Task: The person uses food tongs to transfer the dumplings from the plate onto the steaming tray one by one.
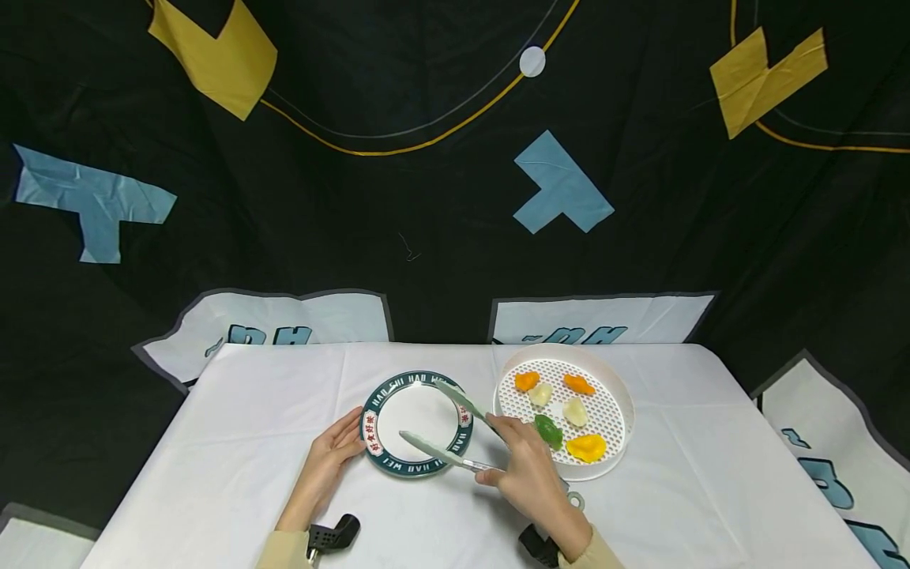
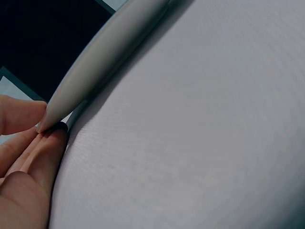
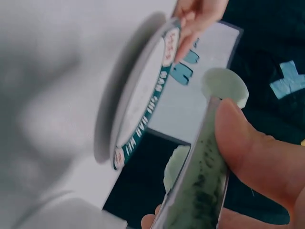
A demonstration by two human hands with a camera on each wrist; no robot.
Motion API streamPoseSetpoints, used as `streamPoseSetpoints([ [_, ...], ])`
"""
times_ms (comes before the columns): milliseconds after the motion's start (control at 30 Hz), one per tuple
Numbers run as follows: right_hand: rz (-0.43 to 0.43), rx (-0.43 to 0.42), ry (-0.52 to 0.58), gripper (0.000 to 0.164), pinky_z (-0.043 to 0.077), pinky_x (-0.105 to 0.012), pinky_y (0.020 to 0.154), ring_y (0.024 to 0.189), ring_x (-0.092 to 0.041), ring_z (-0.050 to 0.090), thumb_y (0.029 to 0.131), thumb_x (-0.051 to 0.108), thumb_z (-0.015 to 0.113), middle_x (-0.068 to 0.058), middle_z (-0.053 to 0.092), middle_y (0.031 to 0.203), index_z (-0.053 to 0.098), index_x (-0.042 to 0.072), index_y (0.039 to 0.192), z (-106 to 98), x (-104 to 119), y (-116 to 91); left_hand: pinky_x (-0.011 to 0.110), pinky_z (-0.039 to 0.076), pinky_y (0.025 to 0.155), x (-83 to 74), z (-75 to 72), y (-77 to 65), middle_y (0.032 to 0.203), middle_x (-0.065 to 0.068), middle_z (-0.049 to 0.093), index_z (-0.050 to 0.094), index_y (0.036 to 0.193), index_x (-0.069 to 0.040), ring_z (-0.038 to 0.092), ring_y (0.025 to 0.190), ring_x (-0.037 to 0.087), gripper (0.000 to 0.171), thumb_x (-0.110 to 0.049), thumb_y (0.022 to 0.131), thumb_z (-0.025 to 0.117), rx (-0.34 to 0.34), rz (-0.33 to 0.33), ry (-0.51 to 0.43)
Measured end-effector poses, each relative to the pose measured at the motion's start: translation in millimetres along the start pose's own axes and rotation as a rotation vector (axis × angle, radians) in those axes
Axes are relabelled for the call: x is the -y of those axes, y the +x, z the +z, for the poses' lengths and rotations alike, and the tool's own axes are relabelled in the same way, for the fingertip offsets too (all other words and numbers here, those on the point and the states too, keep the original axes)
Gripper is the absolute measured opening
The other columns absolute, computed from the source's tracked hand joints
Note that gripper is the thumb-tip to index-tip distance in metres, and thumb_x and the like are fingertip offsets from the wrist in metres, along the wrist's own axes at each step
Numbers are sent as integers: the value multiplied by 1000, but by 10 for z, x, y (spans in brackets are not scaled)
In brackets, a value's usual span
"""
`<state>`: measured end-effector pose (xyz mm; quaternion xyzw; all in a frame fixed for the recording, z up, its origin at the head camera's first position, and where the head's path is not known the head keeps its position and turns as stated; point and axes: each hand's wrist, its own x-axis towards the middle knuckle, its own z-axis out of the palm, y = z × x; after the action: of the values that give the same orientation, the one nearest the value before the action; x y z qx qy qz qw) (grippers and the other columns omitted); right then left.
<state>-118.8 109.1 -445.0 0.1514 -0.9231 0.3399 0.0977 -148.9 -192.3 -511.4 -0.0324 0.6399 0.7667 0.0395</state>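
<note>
A round plate [image 1: 416, 424] with a dark green lettered rim lies near the middle of the white table. My left hand [image 1: 329, 456] pinches its left edge; in the left wrist view the thumb [image 2: 21, 114] is on one side of the rim and the fingers are on the other. My right hand [image 1: 529, 472] holds a pair of pale green tongs [image 1: 442, 453]. Their two arms are spread apart over the plate, with nothing between the tips. In the right wrist view the tongs' handle [image 3: 200, 181] sits against my thumb, and the plate [image 3: 143, 100] appears beyond.
Right of the plate stands a round white tray [image 1: 626, 403] with a perforated base. It holds orange pieces [image 1: 579, 385], pale pieces [image 1: 575, 412], a green piece [image 1: 548, 431] and a yellow piece [image 1: 586, 448]. A black patterned curtain [image 1: 426, 237] hangs behind the table [image 1: 682, 506].
</note>
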Motion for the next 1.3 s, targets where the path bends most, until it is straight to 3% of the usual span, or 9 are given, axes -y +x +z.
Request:
streamPoseSetpoints([
  [400, -11, 1, -64, 88, 49, -52, 91, 107, -36, 56, 56, 21, 91, -21, 56, 122, 54, -6, 131, 229, -22, -42, 20, 38, 103, 3, 4, 14, 150, 28, 24, 24, 146, 10, 27, 137, 32, 64, 12, 87, 50, 14, 6, -16],
  [767, -43, -17, -115, 93, 48, -49, 93, 107, -38, 54, 53, 29, 92, -27, 55, 119, 53, -14, 126, 316, -61, -83, 21, 36, 104, 5, -1, 14, 150, 28, 23, 24, 146, 10, 26, 138, 34, 63, 11, 88, 50, 18, 3, -4],
  [1067, -38, 18, -137, 96, 48, -48, 96, 115, -39, 49, 58, 32, 91, -32, 49, 125, 48, -16, 129, 329, -54, -125, 18, 39, 101, 15, 3, 19, 150, 28, 24, 25, 145, 10, 26, 137, 34, 63, 12, 87, 50, 16, 8, -6],
  [1300, -1, 97, -103, 98, 42, -52, 102, 125, -45, 41, 66, 39, 85, -34, 39, 137, 41, -14, 136, 331, -59, -158, 17, 37, 102, 12, -33, -3, 151, 27, 23, 23, 146, 10, 26, 138, 32, 64, 10, 88, 49, 26, 5, -11],
])
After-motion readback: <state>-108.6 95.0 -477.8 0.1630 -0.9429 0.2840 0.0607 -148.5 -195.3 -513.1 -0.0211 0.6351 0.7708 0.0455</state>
